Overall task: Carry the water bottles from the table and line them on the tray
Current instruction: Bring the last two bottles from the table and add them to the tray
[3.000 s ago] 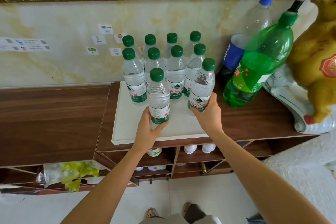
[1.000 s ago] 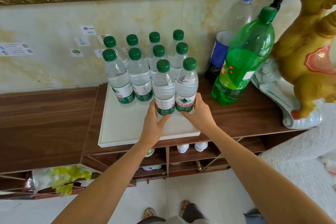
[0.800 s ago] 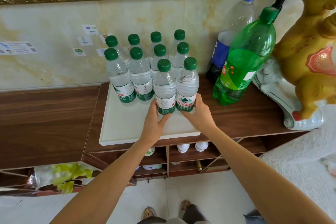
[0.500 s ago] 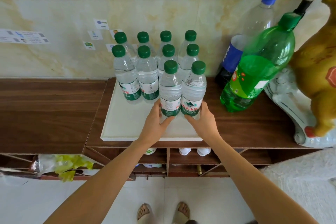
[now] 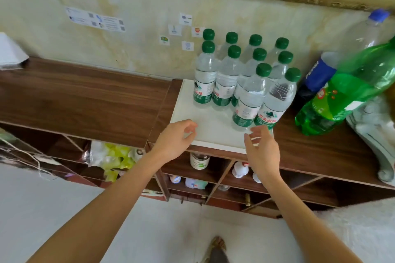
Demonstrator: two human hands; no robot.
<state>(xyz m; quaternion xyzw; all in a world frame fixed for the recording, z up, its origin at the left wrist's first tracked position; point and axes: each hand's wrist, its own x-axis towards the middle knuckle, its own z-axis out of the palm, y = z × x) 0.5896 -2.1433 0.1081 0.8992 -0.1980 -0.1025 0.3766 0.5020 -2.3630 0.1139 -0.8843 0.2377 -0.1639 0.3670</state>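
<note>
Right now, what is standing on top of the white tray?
The white tray carries ten green-capped water bottles: two rows of four at the back and two bottles in front. The back bottles are partly hidden, so their labels cannot be seen.

Ten water bottles [image 5: 243, 83] with green caps stand upright on a white tray [image 5: 186, 113], packed toward its 1 o'clock corner: two rows of four at the back, and two more in front on the right. The left hand [image 5: 174, 145] hovers over the tray's 7 o'clock corner, fingers loosely curled, holding nothing. The right hand [image 5: 264, 151] hangs at the tray's 5 o'clock edge, fingers relaxed, just short of the nearest bottle. At 3 o'clock of the tray a green soda bottle [image 5: 344, 92] leans beside a blue-labelled bottle [image 5: 320, 72] on the wooden shelf [image 5: 85, 96].
</note>
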